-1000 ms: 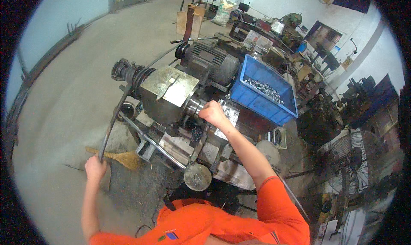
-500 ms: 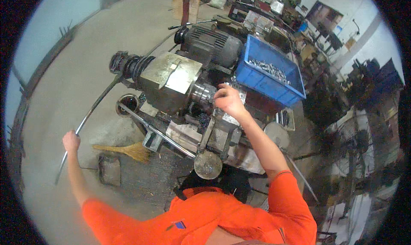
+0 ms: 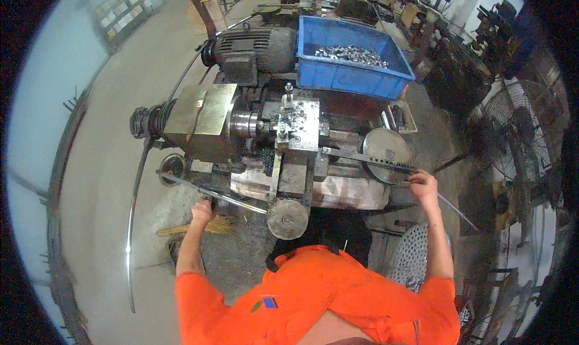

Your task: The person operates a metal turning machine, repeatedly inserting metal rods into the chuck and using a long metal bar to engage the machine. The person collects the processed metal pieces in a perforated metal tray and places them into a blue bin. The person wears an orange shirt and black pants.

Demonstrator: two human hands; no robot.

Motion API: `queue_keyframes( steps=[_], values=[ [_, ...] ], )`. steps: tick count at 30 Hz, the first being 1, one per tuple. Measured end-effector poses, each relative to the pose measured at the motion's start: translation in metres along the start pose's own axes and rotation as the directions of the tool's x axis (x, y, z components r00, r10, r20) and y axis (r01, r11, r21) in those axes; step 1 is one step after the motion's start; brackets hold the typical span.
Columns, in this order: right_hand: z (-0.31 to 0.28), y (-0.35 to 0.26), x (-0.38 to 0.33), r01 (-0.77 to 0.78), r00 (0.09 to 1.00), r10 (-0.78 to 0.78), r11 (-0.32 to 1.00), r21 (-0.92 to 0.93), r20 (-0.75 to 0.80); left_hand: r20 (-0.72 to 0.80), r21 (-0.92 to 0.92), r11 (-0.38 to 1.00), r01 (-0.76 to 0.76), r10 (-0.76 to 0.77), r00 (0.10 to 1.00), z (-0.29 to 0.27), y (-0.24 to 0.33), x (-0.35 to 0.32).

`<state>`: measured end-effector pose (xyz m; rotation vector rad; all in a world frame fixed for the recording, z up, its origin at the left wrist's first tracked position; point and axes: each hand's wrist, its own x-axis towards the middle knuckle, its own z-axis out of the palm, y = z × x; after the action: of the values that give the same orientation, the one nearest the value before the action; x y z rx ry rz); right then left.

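Steel bar [image 3: 386, 162] gripped by right hand [image 3: 423, 184]; left hand [image 3: 202, 212] grips lever [image 3: 211, 192].

The grey concrete floor [image 3: 102, 182] carries a heavy metal machine [image 3: 265, 146], which is the landmark here. To the left of the machine, a long thin metal bar [image 3: 131, 224] curves over the floor. Just in front of the machine's left part, a straw broom [image 3: 202, 226] lies flat on the floor. Behind the machine a blue plastic crate [image 3: 350, 73] with small metal parts stands close to it.
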<state>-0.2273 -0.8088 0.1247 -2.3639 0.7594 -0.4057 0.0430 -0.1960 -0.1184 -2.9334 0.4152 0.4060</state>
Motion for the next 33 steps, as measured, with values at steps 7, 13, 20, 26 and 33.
queue_keyframes(
  steps=[7, 13, 20, 26, 33],
  values=[
    [-0.031, 0.116, 0.001, -0.112, 0.989, 0.048, 0.862, -0.494, -0.141, -0.034, 0.025, 0.999, 0.019, -0.018, 0.999, -0.046, -0.018, -0.010],
    [-0.068, 0.258, -0.025, -0.326, 0.932, 0.324, 0.555, -0.765, -0.162, -0.171, -0.811, 0.584, -0.017, -0.210, 0.963, -0.090, -0.064, -0.021],
    [-0.031, 0.187, -0.125, -0.383, 0.913, 0.375, 0.646, -0.660, -0.163, 0.050, -0.985, 0.135, 0.109, -0.383, 0.923, -0.146, -0.012, -0.028],
    [0.026, 0.126, -0.197, -0.497, 0.868, 0.495, 0.861, 0.106, 0.049, -0.015, -0.999, 0.041, 0.007, -0.513, 0.858, -0.125, 0.010, -0.016],
    [0.055, 0.130, -0.214, -0.556, 0.830, 0.556, 0.821, 0.131, 0.038, -0.011, -0.996, 0.083, 0.039, -0.524, 0.852, -0.139, 0.020, -0.021]
  ],
)
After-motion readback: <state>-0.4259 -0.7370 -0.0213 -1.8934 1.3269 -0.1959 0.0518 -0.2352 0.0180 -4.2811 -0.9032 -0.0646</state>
